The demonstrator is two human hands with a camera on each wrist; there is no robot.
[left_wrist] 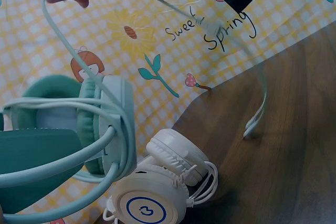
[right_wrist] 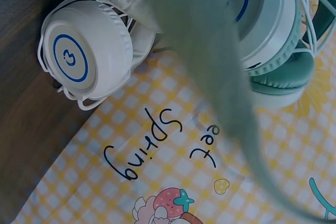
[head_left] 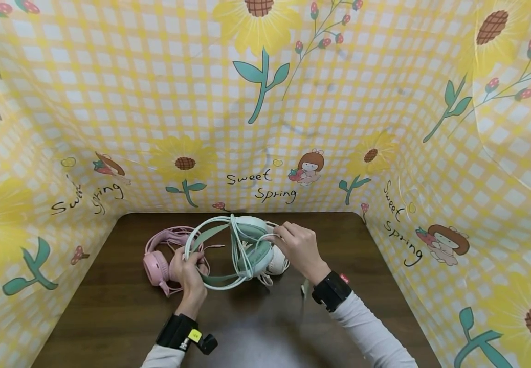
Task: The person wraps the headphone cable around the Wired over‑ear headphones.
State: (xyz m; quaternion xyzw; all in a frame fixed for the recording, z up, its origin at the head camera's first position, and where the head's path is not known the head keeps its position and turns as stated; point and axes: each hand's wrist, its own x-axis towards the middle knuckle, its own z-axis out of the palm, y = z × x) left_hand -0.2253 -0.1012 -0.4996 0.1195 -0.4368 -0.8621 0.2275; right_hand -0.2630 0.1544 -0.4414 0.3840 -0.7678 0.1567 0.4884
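Observation:
Mint-green headphones [head_left: 252,225] are held up above the table, with their ear cups toward the right. My left hand [head_left: 189,273] grips them by the headband. Several loops of their thin cable [left_wrist: 65,38] run around the ear cups and across the band. In the head view my right hand [head_left: 300,248] is just right of the cups, pinching the cable between thumb and fingertips. From there a loose length hangs down, its plug end [left_wrist: 252,127] low over the wood. Close to the right wrist camera, a blurred stretch of cable [right_wrist: 210,61] crosses the view.
White headphones [left_wrist: 142,198] with a wound cable lie on the brown table [head_left: 339,327], partly behind the green ones. Pink headphones [head_left: 155,268] lie at the left, partly covered by my left hand. A yellow checked cloth [head_left: 265,138] surrounds the back and sides.

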